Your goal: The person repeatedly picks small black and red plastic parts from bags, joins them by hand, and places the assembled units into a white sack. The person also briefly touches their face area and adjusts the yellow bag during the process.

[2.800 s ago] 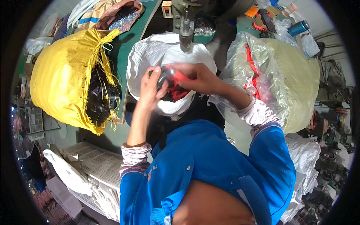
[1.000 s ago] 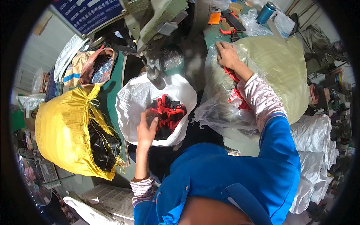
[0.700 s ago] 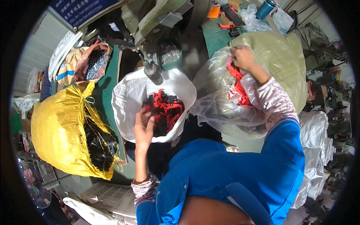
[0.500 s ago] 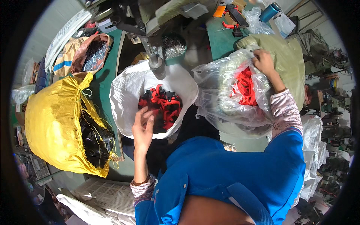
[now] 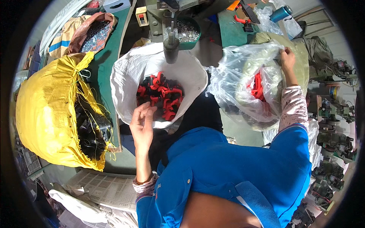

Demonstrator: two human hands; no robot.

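From my remote seat, I see the right hand's fingers (image 5: 284, 52) pinching the edge of a clear plastic bag (image 5: 228, 72). The bag's opening shows red plastic parts (image 5: 257, 87) lying inside, on the right. My left hand (image 5: 141, 127) has its fingers half-curled and loosely spread at the near rim of a white woven sack (image 5: 125, 76), beside the red-and-black parts (image 5: 165, 93) heaped in it. A machine's cylindrical head (image 5: 171, 49) stands above the sack's far side. Farther left, a yellow woven sack (image 5: 47, 110) of black parts (image 5: 89, 133) rests on the green surface (image 5: 102, 85).
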